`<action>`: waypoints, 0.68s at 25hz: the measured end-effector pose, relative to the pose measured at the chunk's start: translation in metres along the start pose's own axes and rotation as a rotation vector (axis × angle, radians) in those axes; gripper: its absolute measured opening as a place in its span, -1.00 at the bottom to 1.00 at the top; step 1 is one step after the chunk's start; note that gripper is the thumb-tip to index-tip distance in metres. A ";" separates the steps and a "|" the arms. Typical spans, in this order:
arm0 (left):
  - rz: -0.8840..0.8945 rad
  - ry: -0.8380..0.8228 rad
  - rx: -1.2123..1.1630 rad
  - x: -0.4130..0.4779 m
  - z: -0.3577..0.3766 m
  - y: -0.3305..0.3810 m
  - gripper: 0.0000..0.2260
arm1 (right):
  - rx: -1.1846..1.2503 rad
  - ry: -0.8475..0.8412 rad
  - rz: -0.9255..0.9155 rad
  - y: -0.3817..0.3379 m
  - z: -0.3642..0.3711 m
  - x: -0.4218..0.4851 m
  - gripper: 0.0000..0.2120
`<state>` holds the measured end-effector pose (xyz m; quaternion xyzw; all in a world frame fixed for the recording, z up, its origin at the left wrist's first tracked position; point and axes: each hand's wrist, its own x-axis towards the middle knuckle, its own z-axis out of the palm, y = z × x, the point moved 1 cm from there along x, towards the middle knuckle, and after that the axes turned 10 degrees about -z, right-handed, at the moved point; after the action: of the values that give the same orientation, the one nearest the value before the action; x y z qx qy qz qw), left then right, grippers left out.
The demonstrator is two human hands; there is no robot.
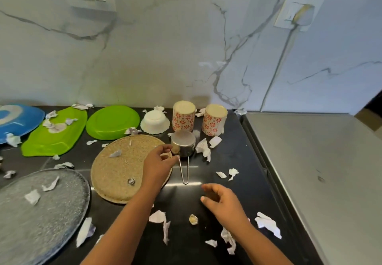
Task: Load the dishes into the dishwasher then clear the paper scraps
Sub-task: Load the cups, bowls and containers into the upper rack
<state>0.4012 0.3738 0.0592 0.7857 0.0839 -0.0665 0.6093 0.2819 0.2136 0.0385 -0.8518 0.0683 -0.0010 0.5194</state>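
Left hand (161,161): fingers curled against near wall of upturned steel cup (184,143), mid-worktop (246,140); firm grip cannot be told. Right hand (223,200): loose, empty. Risks: shallow pinch slips; cup knocks floral mugs (184,118) just behind; handle drags paper scraps (203,149).

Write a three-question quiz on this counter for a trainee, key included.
1. True or false: the white bowl stands upside down.
2. The left hand grips: A) steel cup B) blue plate C) green plate.
3. Fill in: the scraps lying on the woven mat are ____.
Key: 1 true; 2 A; 3 paper.
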 end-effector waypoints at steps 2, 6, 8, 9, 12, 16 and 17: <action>0.029 -0.001 0.046 0.012 0.007 0.003 -0.64 | -0.019 -0.053 0.020 0.002 0.012 0.003 -0.60; 0.095 0.004 0.237 0.046 0.030 0.002 -0.34 | -0.077 -0.095 -0.003 0.007 0.020 0.010 -0.47; 0.118 -0.023 0.359 0.058 0.040 0.001 -0.24 | -0.122 -0.087 -0.031 0.005 0.021 0.017 -0.46; 0.126 -0.046 0.410 0.062 0.044 0.000 -0.20 | -0.129 -0.078 -0.037 0.004 0.023 0.020 -0.47; 0.128 -0.109 0.447 0.069 0.049 -0.004 -0.18 | -0.089 -0.061 -0.015 0.001 0.022 0.025 -0.49; 0.107 -0.054 0.364 0.067 0.044 0.000 -0.17 | -0.004 -0.087 0.025 0.002 0.015 0.020 -0.52; 0.092 -0.036 0.344 0.063 0.041 0.002 -0.14 | 0.031 -0.082 0.042 0.002 0.014 0.018 -0.53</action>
<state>0.4626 0.3370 0.0376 0.8800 0.0246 -0.0659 0.4698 0.3001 0.2230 0.0291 -0.8413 0.0647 0.0436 0.5348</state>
